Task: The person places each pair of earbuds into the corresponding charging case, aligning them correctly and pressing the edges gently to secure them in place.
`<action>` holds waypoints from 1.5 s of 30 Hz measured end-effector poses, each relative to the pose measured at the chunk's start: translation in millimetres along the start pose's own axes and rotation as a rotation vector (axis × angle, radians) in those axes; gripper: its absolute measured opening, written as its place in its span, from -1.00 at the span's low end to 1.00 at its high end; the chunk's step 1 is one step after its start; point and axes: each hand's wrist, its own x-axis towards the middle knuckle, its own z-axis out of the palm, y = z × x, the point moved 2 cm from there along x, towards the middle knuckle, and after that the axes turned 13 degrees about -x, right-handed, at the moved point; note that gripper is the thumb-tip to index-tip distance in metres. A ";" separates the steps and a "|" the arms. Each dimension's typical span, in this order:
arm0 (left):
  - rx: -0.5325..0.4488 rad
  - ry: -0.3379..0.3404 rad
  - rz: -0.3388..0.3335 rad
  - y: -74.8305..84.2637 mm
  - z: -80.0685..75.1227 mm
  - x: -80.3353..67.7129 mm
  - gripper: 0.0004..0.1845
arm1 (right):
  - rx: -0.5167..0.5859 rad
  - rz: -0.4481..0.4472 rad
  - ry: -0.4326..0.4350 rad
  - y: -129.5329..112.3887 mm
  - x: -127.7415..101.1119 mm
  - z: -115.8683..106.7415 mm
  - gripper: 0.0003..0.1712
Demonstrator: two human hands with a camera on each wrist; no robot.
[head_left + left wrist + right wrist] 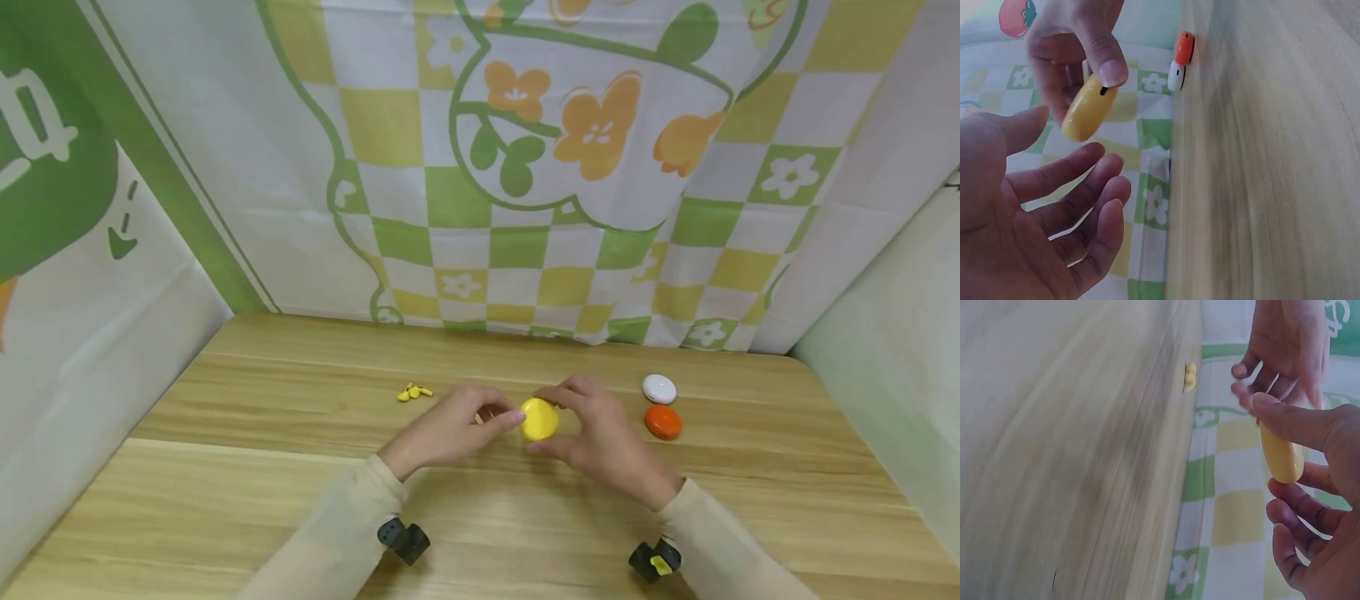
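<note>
My right hand (pixel 603 429) pinches a glossy yellow rounded disc (pixel 539 419) between thumb and fingers, holding it up above the wooden table. In the left wrist view a small black slot shows on the rim of the disc, beside the right thumb. My left hand (pixel 1054 212) is close by, its fingers loosely bent and spread with nothing in them. Its fingertips lie near the disc's left side in the head view, while the left wrist view shows a gap between them and the disc.
A white disc (pixel 659 389) and an orange disc (pixel 663 422) of similar shape lie right of the right hand. Several small yellow pieces (pixel 414 392), whistle-like in shape, lie left. A patterned cloth (pixel 517 250) hangs behind the wooden table (pixel 225 483).
</note>
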 end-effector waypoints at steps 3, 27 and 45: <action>-0.020 -0.018 -0.001 -0.5 1.2 0.6 -0.68 | 0.011 -0.040 0.018 -6.1 0.6 -0.6 -0.30; -0.187 0.150 0.022 7.2 -4.4 -1.2 -0.75 | 0.322 0.205 -0.045 2.5 0.4 1.7 -0.57; -0.072 0.149 0.095 14.2 -2.0 1.2 -0.68 | 0.460 0.268 -0.093 -0.9 3.5 -0.3 -0.79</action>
